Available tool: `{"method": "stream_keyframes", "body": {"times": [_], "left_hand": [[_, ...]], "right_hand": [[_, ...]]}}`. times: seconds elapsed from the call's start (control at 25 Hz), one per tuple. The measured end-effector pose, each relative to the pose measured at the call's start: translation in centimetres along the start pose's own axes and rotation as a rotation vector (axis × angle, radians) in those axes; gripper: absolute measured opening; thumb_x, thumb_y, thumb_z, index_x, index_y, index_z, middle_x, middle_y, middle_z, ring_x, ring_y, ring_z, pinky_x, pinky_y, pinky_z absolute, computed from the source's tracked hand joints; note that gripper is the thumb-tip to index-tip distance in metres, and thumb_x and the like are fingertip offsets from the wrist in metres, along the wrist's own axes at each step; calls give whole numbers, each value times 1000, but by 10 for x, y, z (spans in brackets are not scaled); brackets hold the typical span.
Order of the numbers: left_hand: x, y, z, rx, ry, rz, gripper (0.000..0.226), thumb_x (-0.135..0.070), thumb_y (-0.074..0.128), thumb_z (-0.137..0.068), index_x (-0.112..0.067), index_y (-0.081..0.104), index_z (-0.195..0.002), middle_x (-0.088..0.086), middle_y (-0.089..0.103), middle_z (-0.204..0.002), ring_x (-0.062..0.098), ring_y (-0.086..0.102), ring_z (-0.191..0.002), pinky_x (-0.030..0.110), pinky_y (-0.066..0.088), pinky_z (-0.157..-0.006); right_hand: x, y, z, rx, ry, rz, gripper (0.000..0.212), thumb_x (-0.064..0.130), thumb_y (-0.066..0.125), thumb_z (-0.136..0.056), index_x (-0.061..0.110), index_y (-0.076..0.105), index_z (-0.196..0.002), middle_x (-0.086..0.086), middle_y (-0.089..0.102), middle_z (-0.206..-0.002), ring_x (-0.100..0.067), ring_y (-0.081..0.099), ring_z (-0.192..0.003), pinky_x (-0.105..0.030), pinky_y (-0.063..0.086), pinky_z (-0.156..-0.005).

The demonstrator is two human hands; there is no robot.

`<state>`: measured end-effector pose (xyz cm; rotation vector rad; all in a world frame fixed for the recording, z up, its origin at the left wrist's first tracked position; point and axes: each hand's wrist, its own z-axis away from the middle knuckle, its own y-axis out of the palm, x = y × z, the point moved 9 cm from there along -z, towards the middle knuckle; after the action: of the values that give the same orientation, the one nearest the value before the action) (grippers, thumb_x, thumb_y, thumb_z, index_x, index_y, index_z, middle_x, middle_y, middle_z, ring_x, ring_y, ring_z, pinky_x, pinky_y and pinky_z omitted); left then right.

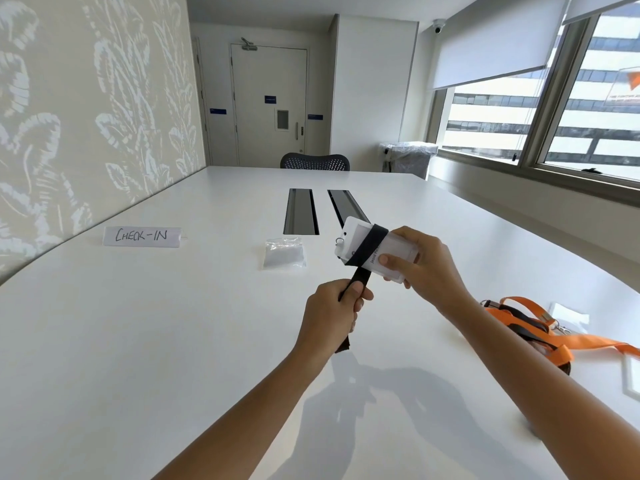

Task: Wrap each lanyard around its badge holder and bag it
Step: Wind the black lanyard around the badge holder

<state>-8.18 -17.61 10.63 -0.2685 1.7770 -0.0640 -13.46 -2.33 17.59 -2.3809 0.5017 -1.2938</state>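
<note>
Head view: your right hand [422, 261] pinches clear plastic badge holder [398, 247] steady; left hand [332, 313], seven o'clock of it, grips black fabric lanyard [369, 245] taut for wrapping.

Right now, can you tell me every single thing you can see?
table: one, white, fills the room
badge holder: one, clear white, held above the table
black lanyard: one, black, wound across the badge holder
plastic bags: small stack, clear, middle of table
sign: one, white, table's left side
lanyard pile: count unclear, orange and black, table's right side
cable slots: two, dark, table centre
chair: one, black, far end
left hand: one, grips the lanyard's tail
right hand: one, holds the badge holder
</note>
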Motion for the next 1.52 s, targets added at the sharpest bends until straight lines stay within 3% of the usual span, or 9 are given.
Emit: {"method": "stream_keyframes", "body": {"times": [0.2, 0.36, 0.56, 0.72, 0.88, 1.0, 1.12, 1.32, 1.52], "left_hand": [[5, 3, 5, 21, -78, 58, 34, -21, 45, -100, -10, 67, -78, -11, 47, -53, 8, 37, -40, 21, 38, -49], [5, 7, 10, 33, -109, 102, 34, -21, 45, -100, -8, 63, -75, -7, 49, -54, 8, 36, -38, 21, 39, -46], [-10, -2, 6, 46, -72, 79, 34, -23, 46, -100, -13, 63, -71, -11, 46, -48, 7, 35, -40, 17, 33, -45], [-29, -13, -9, 62, -15, 83, 35, -26, 47, -100, -13, 63, -71, -12, 45, -46, 7, 34, -41, 17, 30, -47], [-37, -24, -24, 39, 18, 150, 29, -26, 52, -98, -14, 70, -78, -13, 62, -56, 4, 43, -46, 17, 34, -50], [-44, -35, -33, -3, 93, 139, 28, -28, 58, -95, -8, 74, -85, -4, 75, -72, 1, 59, -63, 10, 45, -63], [-47, -36, -33, -4, 139, 180, 29, -30, 60, -93, -5, 74, -87, 3, 76, -78, 5, 69, -82, 5, 46, -74], [-57, -30, -29, -3, 220, 153, 28, -33, 61, -93, -11, 75, -81, 2, 76, -75, 8, 71, -85, 19, 48, -92], [-41, -44, -35, -91, 195, -7, 29, -38, 57, -94, -18, 75, -83, -10, 76, -76, -6, 66, -90, 23, 43, -94]], "right_hand": [[0, 15, 9, -12, -134, 168, 20, 12, 72, -81, 20, 66, -98, 10, 59, -72, -4, 51, -61, -14, 37, -55], [-1, 31, 20, 65, -283, 336, 21, 11, 67, -83, 23, 61, -99, 8, 63, -79, -21, 54, -69, -32, 45, -59], [-16, 42, 31, 159, -364, 521, 23, 8, 57, -85, 30, 54, -92, 10, 59, -84, -21, 52, -67, -32, 43, -54], [-29, 44, 36, 201, -321, 497, 28, 4, 56, -85, 30, 55, -95, 11, 58, -84, -22, 51, -68, -35, 46, -56], [-28, 52, 42, 269, -292, 420, 28, 4, 58, -87, 30, 57, -97, 12, 61, -89, -18, 55, -75, -38, 51, -65], [-28, 57, 47, 348, -277, 349, 26, 9, 61, -88, 32, 56, -99, 16, 61, -90, -11, 52, -77, -32, 48, -66], [-28, 58, 49, 391, -265, 339, 25, 13, 61, -87, 34, 54, -99, 22, 57, -83, -5, 49, -74, -27, 42, -64], [-28, 59, 45, 459, -194, 312, 26, 11, 63, -87, 34, 57, -98, 11, 62, -86, -20, 54, -81, -38, 49, -71], [-20, 57, 53, 505, -193, 205, 27, 10, 64, -87, 35, 58, -93, 17, 62, -80, -11, 54, -75, -22, 40, -63]]}}
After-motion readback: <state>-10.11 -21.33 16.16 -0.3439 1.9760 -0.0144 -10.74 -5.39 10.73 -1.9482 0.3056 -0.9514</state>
